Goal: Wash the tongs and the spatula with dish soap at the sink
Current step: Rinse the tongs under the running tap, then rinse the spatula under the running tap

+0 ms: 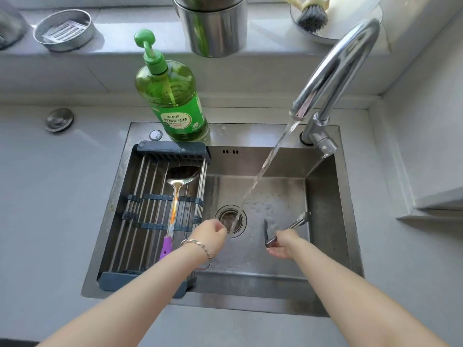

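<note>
Head camera, at the kitchen sink (323,196): a person's right hand (283,244) grips the tongs (298,222) low in the basin, off to the right of the running water (260,171). The left hand (213,231) hovers at the foot of the stream, over the drain strainer (225,216), its fingers curled and seemingly holding nothing. The spatula (179,186), purple-handled, lies lengthwise on the drying rack (172,149) that spans the basin's left side.

Wet metal could slip from a one-handed grip and clatter into the basin. With the faucet (335,68) running hard, water striking the tongs may splash onto the worktop (50,184). A careless left elbow could knock the spatula off the rack.

The dish soap bottle (172,101), standing on the sink's back rim, looks largely full of green liquid. On the ledge behind, a round steel dish (64,30) holds a perforated insert, a bowl (350,33) holds a brush (312,17), and the contents of a steel canister (213,28) cannot be made out.
</note>
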The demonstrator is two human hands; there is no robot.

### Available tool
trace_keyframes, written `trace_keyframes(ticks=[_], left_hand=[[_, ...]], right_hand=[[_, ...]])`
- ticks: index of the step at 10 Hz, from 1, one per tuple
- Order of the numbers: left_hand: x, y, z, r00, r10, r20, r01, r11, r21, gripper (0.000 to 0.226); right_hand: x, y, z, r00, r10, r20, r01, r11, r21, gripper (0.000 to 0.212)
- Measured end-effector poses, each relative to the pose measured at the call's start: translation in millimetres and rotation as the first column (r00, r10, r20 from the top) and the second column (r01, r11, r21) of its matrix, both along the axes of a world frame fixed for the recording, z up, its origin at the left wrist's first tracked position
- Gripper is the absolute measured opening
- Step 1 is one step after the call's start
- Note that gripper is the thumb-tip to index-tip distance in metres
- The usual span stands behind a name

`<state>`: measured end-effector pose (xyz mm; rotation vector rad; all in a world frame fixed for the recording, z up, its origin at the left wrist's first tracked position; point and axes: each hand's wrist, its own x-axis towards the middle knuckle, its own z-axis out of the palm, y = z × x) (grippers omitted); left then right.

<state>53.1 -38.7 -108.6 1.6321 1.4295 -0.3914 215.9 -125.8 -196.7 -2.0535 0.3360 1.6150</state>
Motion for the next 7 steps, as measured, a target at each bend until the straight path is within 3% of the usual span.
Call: trace_keyframes(ticks=[2, 3, 4, 5, 6, 7], left_hand=[[-4.7, 3.1, -5.2, 1.0, -0.029, -0.003, 0.029, 0.999, 0.03, 0.026], [-9.5, 4.4, -9.3, 1.0, -0.01, -0.013, 0.011, 0.999, 0.039, 0.026], [-16.9, 5.6, -8.5, 1.0, -0.018, -0.014, 0.019, 0.994, 0.11, 0.024], [-31.8, 12.3, -6.9, 0.991, -0.005, -0.134, 0.057, 0.918, 0.393, 0.033], [-54.2, 20.4, -10.4, 0.937, 0.154, -0.313, 0.02, 0.872, 0.489, 0.061], [-70.6, 25.8, -16.4, 0.889, 0.355, -0.288, -0.273, 0.918, 0.289, 0.045]], right_hand=[[5.9, -12.7, -21.8, 0.997, 0.001, 0.077, 0.0, 1.0, -0.012, 0.012], [7.8, -18.3, -21.9, 0.994, -0.007, 0.112, 0.008, 1.0, -0.011, 0.033], [8.3, -15.8, 7.0, 0.995, -0.018, 0.098, 0.019, 1.0, -0.003, 0.037], [8.8, -12.0, 27.1, 0.999, -0.007, 0.048, 0.002, 0.995, 0.101, 0.037], [5.6, -10.6, 47.1, 0.996, 0.041, 0.073, -0.055, 0.978, 0.201, 0.036], [-2.0, -17.0, 66.3, 0.991, 0.084, 0.102, -0.105, 0.968, 0.228, 0.034]])
